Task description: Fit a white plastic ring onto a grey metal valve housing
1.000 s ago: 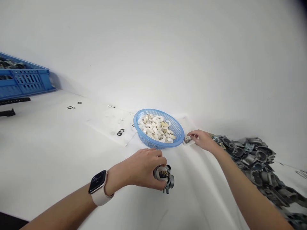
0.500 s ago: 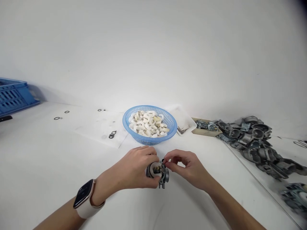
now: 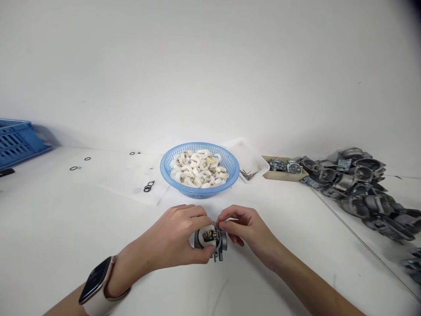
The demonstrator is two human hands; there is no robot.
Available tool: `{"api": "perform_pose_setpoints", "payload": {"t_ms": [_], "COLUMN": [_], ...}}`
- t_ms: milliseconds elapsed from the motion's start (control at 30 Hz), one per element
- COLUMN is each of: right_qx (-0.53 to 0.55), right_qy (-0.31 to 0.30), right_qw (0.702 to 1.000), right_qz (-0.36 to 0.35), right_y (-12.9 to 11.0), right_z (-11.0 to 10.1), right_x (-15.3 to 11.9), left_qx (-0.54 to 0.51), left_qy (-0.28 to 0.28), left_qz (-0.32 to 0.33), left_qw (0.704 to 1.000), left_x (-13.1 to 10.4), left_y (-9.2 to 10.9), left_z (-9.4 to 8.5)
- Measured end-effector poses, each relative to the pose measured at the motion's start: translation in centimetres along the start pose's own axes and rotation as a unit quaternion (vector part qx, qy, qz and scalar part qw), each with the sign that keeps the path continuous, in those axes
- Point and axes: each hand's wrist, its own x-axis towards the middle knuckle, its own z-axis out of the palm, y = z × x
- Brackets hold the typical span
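Note:
A small grey metal carburetor (image 3: 224, 242) stands on the white table in front of me, with its open bowl side facing up. Inside it a white float (image 3: 202, 240) surrounds brass jets. My left hand (image 3: 174, 239) is closed around the carburetor's left side, thumb at the near edge and fingers over the far edge. At the upper right rim, the thumb and forefinger of my right hand (image 3: 248, 228) are pinched together by the float's hinge end. Whatever is between those fingertips is too small or hidden to make out.
Behind the carburetor is a blue basket (image 3: 166, 170) of white floats. Right of it sit a white tray (image 3: 259, 160) with thin metal pins, a cardboard box (image 3: 283, 176) of metal parts and piled carburetor bodies (image 3: 362, 193). Black rings (image 3: 148, 188) and a blue crate (image 3: 19, 142) are leftward.
The view has shifted slightly. My right fingertips have come down closer onto the carburetor's rim near the hinge, and its lower fingers have curled under. The left hand keeps its hold.

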Motion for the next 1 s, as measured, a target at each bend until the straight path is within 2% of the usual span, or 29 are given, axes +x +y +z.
{"api": "perform_pose_setpoints", "payload": {"t_ms": [200, 400, 1000], "right_qx": [-0.004, 0.006, 0.001], "right_qy": [0.013, 0.022, 0.036], "right_qw": [1.000, 1.000, 0.999], "right_qz": [-0.004, 0.008, -0.001], "right_y": [0.04, 0.35, 0.09], "right_z": [0.25, 0.48, 0.92], "right_x": [0.05, 0.18, 0.22], "left_qx": [0.010, 0.011, 0.031], "left_qy": [0.036, 0.048, 0.040], "left_qz": [0.017, 0.019, 0.028], "left_qw": [0.999, 0.999, 0.998], "left_x": [-0.12, -0.21, -0.31], "left_y": [-0.23, -0.35, -0.15], "left_z": [0.28, 0.45, 0.19]}}
